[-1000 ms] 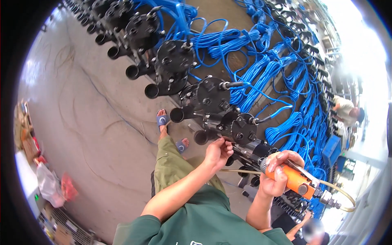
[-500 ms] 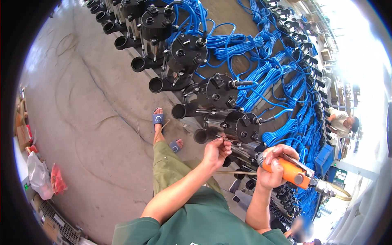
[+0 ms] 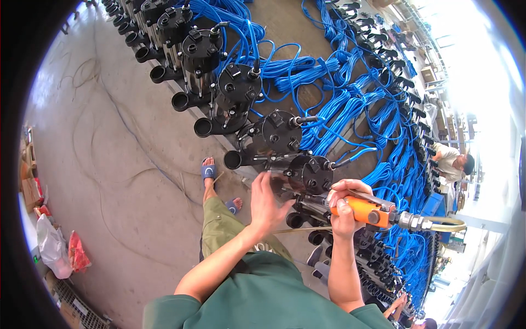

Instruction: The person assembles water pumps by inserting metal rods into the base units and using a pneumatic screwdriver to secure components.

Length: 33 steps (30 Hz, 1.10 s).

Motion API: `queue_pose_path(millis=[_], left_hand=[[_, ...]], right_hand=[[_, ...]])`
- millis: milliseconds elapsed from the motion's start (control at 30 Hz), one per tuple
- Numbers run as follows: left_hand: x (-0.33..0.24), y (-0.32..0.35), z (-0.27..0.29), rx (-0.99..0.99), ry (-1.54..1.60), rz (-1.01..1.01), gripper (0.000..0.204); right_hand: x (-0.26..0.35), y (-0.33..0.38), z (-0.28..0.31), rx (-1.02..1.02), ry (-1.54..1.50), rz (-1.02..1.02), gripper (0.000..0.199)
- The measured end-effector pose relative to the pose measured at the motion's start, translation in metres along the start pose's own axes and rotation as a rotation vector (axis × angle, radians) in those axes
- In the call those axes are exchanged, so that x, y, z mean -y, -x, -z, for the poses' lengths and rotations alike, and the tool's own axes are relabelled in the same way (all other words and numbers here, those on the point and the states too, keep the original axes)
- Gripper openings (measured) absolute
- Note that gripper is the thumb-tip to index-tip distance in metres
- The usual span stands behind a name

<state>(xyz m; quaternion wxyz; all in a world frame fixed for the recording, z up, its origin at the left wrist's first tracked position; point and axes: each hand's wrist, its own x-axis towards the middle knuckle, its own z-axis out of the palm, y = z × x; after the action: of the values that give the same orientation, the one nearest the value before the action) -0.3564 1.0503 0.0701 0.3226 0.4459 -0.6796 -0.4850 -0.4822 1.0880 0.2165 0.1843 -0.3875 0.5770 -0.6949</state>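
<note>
- Lying far left on the concrete floor [image 3: 109,164], a white bag [image 3: 52,247] and a red bag [image 3: 78,251] sit bunched; their contents cannot be told.
- The left hand [image 3: 267,202] is spread loose, grasping nothing, just beside the nearest black pump [image 3: 309,175].
- That pump closes a row of black pumps [image 3: 230,93] with blue cables [image 3: 350,104]; which are finished cannot be told.
- The right hand [image 3: 342,203] is clenched around an orange air tool [image 3: 364,210], its tip at the pump's lower side, so work looks underway.
</note>
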Motion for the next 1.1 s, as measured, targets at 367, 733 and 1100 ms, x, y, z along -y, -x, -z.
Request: queue_pose_path(millis=[367,733,1100], left_hand=[[0.025,-0.042,-0.010,0.181,0.052,-0.201,0.114],[0.022,-0.045,-0.006,0.202,0.023,-0.210,0.108],[0.037,-0.080,0.001,0.457,0.179,-0.294,0.109]], right_hand=[[0.016,-0.007,-0.020,0.008,-0.012,-0.033,0.036],[-0.012,-0.040,-0.057,0.219,-0.005,0.043,0.035],[-0.004,-0.097,-0.050,-0.045,0.133,0.025,0.031]])
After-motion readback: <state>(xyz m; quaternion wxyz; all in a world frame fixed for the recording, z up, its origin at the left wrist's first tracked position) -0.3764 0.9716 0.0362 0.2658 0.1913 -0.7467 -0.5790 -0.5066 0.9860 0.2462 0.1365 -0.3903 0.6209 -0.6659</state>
